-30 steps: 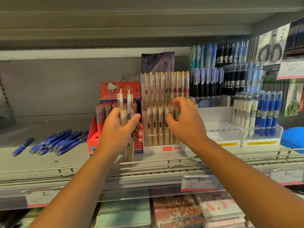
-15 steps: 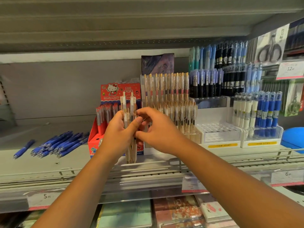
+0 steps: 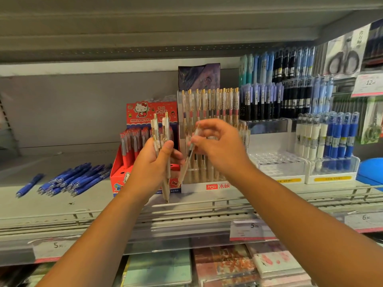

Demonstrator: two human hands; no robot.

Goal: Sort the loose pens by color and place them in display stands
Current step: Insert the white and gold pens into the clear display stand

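Left hand fingers wrap a clear pen bundle; right hand pinches one tilted pen. Likely next: slot it upright into the stand.

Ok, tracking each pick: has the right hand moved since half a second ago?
Yes. The right hand has shifted right, from the left edge of the hesu stand toward its middle, pinching one pen.

On the shelf we find loose pens leftmost, a carton beside them, then stands further right.
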